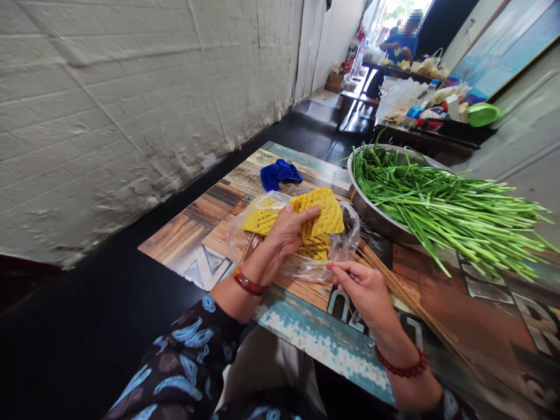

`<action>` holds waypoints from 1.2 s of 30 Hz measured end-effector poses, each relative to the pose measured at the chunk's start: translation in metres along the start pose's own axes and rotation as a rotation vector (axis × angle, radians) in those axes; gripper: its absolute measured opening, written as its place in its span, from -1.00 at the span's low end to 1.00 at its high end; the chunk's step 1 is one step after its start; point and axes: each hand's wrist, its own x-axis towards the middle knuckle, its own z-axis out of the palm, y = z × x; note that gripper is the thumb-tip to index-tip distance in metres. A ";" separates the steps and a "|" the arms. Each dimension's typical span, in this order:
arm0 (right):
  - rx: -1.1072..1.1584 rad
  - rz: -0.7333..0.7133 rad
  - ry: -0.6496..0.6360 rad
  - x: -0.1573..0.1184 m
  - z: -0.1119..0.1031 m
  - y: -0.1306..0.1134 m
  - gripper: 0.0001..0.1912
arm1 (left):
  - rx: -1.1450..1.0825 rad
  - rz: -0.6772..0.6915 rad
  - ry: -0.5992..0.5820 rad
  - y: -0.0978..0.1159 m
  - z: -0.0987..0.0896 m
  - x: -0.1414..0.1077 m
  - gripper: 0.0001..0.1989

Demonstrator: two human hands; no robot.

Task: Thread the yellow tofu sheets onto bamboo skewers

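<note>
My left hand (291,230) is closed on a yellow slab of food (324,213) with slits cut across it, held up over a clear plastic bag (345,233). More of these slit yellow pieces (262,221) lie in and on the bag, and thin sticks (248,248) show below the left one. My right hand (361,289) has thumb and fingers pinched together at the bag's near right edge. Whatever is between those fingertips is too thin to make out. Beside this hand, a bundle of long bamboo skewers (406,297) slants over the table.
A large metal basin (367,207) heaped with long green stalks (446,198) stands at the right of the patterned table (188,227). A blue cloth (280,173) lies behind the bag. Farther back are a cluttered table (464,131) and a person in blue (402,44).
</note>
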 end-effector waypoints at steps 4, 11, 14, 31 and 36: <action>0.011 0.007 0.004 0.001 0.001 -0.001 -0.71 | 0.011 -0.006 -0.013 -0.003 -0.001 0.000 -0.68; 0.015 0.013 0.035 0.003 0.005 -0.006 -0.68 | 0.019 -0.041 -0.023 -0.006 0.001 -0.002 -0.67; 0.007 0.021 0.040 0.004 0.005 -0.009 -0.66 | 0.025 -0.045 -0.025 -0.006 0.002 -0.003 -0.68; 0.053 -0.014 0.204 0.005 -0.010 -0.008 -0.71 | 0.144 -0.050 -0.174 0.001 0.000 -0.002 -0.63; 0.194 0.059 0.242 0.006 -0.011 -0.008 -0.65 | 0.148 0.003 -0.184 0.004 0.001 -0.003 -0.64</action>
